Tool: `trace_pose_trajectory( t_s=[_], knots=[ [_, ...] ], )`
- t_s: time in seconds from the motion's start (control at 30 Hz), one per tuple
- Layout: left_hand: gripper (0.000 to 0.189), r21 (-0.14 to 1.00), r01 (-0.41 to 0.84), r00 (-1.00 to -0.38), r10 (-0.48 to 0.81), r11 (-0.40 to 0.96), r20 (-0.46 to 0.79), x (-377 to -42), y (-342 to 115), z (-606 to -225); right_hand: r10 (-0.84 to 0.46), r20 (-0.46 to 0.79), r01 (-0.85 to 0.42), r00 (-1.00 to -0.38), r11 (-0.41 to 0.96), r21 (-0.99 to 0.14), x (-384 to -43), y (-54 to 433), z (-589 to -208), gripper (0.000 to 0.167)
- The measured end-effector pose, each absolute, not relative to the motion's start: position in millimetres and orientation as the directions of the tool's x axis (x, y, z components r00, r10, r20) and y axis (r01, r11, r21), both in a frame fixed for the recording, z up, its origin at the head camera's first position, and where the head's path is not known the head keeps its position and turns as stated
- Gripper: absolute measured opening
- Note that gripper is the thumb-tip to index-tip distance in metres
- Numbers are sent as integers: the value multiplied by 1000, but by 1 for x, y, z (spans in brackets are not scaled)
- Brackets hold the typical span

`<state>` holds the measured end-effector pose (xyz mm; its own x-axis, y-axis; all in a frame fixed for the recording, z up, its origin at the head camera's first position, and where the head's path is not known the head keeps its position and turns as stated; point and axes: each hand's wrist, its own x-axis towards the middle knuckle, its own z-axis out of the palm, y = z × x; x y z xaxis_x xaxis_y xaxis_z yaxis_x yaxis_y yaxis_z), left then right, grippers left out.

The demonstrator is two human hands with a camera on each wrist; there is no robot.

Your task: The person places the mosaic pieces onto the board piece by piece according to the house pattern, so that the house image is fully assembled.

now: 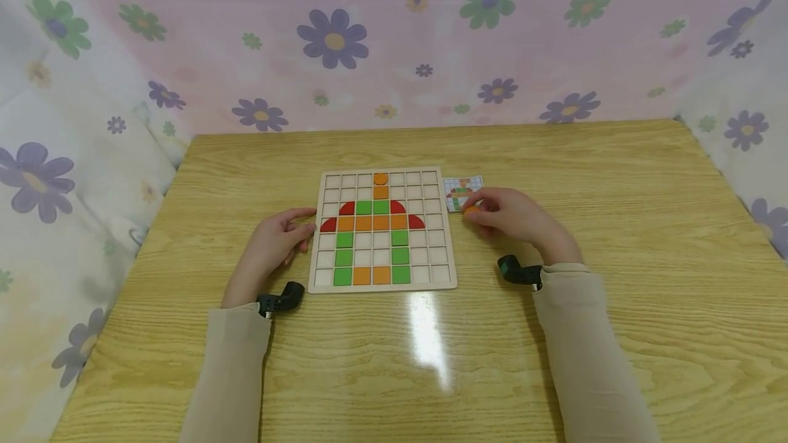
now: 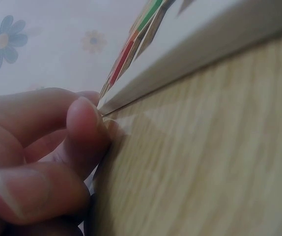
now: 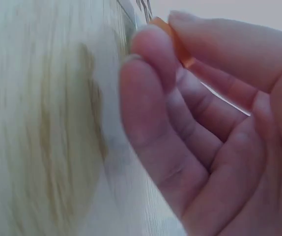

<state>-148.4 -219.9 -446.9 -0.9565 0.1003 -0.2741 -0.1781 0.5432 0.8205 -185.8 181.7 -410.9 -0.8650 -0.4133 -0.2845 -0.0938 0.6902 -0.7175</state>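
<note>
A wooden grid board [image 1: 425, 286] lies flat on the table, with green squares [image 1: 344, 240], orange squares [image 1: 381, 192], red rounded pieces [image 1: 416, 223] and an orange disc [image 1: 380, 179] set in its cells. My left hand [image 1: 271, 241] is at the board's left edge, its fingertips right against the rim in the left wrist view. Off the board's right side, my right hand [image 1: 511, 216] pinches a small orange piece [image 3: 180, 46] between thumb and fingers; most of it is hidden by the fingertips, so I cannot tell its shape.
A small printed pattern card [image 1: 453, 186] with a coloured grid lies beside the board's right edge, partly covered by my right fingers. The wooden table [image 1: 369, 374] ends at a flowered cloth [image 1: 418, 33] behind. Each wrist carries a black camera mount [image 1: 519, 270].
</note>
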Motion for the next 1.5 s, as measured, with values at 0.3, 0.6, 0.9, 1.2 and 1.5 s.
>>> trace_pose_trajectory(
  t_s=[0.3, 0.6, 0.9, 1.2, 1.5],
  knots=[
    [43, 808, -184, -956, 90, 560, -281, -149, -220, -443, -415, -189, -158, -890, 670, -726, -190, 159, -413, 25],
    [41, 816, -185, -957, 90, 547, -277, -150, -216, -441, -461, -256, -80, -850, 593, -802, -190, 149, -414, 22],
    [39, 812, -188, -958, 79, 553, -275, -150, -216, -442, -485, -255, -100, -837, 593, -799, -198, 142, -414, 26],
    [37, 815, -195, -955, 83, 546, -284, -147, -219, -444, -461, -274, -7, -844, 520, -854, -208, 134, -418, 29],
    [36, 834, -192, -959, 83, 517, -272, -145, -218, -445, -463, -273, 14, -843, 489, -872, -212, 125, -416, 28]
  ],
)
